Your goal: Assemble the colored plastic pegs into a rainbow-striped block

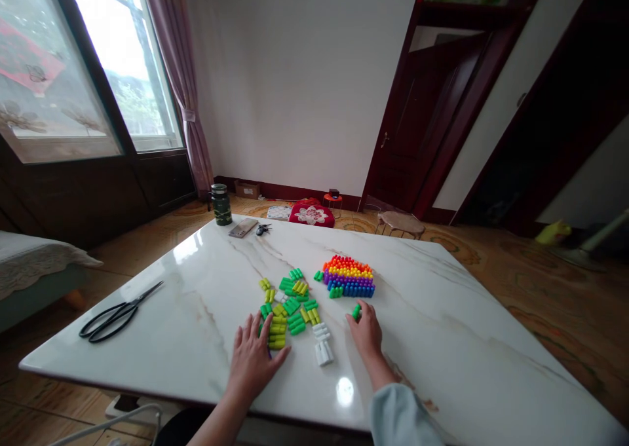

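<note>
My left hand point(254, 357) lies with fingers spread at the near edge of a loose pile, beside and partly over yellow-green peg-shaped plastic pieces point(278, 333). Between the thumb and fingers of my right hand point(367, 331) is a small green plastic piece point(356, 311), just above or on the table. Beyond that hand stand tight rows of red, orange, yellow, purple and blue pieces point(350, 277). A few green pieces point(336, 293) stand at their front left. White pieces point(323, 353) lie between my hands, and more green pieces point(296, 321) are scattered in the pile.
On the white marbled table point(187, 328) are black-handled scissors point(118, 315) at the left. Toward the far left corner stand a dark green jar point(221, 205), a phone-like flat object point(244, 228) and keys point(263, 229). A stool point(400, 223) is beyond the far edge.
</note>
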{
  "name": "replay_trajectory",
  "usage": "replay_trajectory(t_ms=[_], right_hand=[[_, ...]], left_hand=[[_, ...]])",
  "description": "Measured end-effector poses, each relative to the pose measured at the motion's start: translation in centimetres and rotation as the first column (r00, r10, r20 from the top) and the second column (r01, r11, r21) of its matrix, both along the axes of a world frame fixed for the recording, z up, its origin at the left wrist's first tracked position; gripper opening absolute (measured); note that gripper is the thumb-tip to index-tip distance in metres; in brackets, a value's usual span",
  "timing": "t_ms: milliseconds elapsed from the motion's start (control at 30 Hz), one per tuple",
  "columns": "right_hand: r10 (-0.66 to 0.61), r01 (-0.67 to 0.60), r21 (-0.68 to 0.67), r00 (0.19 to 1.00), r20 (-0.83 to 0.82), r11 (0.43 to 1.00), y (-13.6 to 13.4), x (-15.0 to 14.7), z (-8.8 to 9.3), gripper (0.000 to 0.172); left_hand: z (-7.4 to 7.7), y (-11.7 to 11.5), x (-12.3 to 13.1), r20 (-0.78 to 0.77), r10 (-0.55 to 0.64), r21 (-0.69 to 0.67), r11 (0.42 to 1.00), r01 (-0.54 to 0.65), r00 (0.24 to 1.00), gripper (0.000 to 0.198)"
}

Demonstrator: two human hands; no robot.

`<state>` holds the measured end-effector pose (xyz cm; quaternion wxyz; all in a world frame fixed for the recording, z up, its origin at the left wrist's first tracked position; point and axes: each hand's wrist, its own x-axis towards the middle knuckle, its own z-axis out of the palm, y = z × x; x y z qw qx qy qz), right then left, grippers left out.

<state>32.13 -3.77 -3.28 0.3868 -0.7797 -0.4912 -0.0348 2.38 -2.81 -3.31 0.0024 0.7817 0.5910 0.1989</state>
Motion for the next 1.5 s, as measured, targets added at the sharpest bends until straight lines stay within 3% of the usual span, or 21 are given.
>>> replay_trajectory(t_ms=[200,400,967,1500], right_hand=[[-0.037,0.044,0.111,0.997,-0.062,0.993,3.2,-0.4,-0.6,0.04],[-0.058,0.099,0.25,0.985,-0.165,0.963,3.7,-0.4,-1.5,0.051],[-0.128,0.149,0.144,0.981,-0.145,0.978,4.2,0.3,-1.3,0.029],[-0.089,0.123,0.201,0.982,-0.168,0.972,4.0,0.8,-1.3,0.023]], left_hand=[[-0.2,0.1,0.0,0.002,-0.002,0.004,1.0,0.002,1.0,0.078],[0.2,-0.1,0.0,0.002,0.004,-0.01,1.0,-0.004,1.0,0.078],[-0.1,0.0,-0.1,-0.011,0.004,0.0,1.0,-0.004,1.0,0.077],[0.3,-0.2,0.0,0.006,-0.003,0.0,1.0,0.003,1.0,0.078]])
